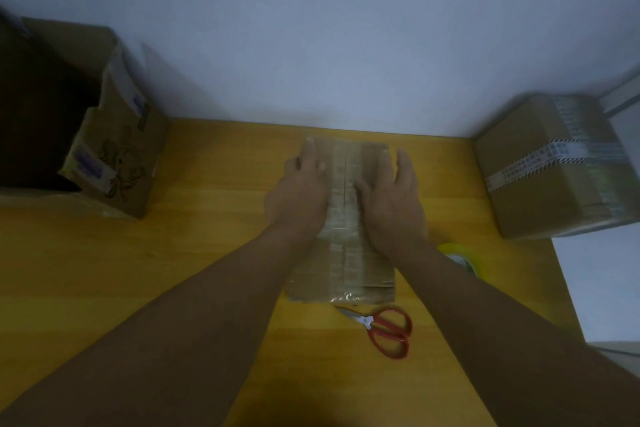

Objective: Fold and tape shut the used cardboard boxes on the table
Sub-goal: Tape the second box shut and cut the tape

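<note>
- A flat cardboard box [375, 267] lies in the middle of the yellow desk [207, 253], with its far end close to the wall [346, 45].
- A strip of clear tape [341, 253] runs lengthwise down the box's centre seam, from the far end to the near edge.
- The left hand [299, 187] rests palm down on the left half of the box. Its fingers [310, 149] are straight, lie together and reach the far left corner.
- The right hand [393, 198] rests palm down on the right half. Its fingers [403, 163] are straight along the right edge, and its thumb lies next to the taped seam.
- Neither hand grips anything; both lie flat on the cardboard, one on each side of the seam.
- Red-handled scissors [381, 326] lie on the desk just past the box's near edge, blades closed.
- A yellow tape roll [457, 255] sits on the desk near the box's right side, partly hidden by the right forearm.
- An open box [114, 156] with a printed side stands at the left end of the desk.
- A taped box [550, 170], closed and banded with printed tape, sits at the right end by the wall.
</note>
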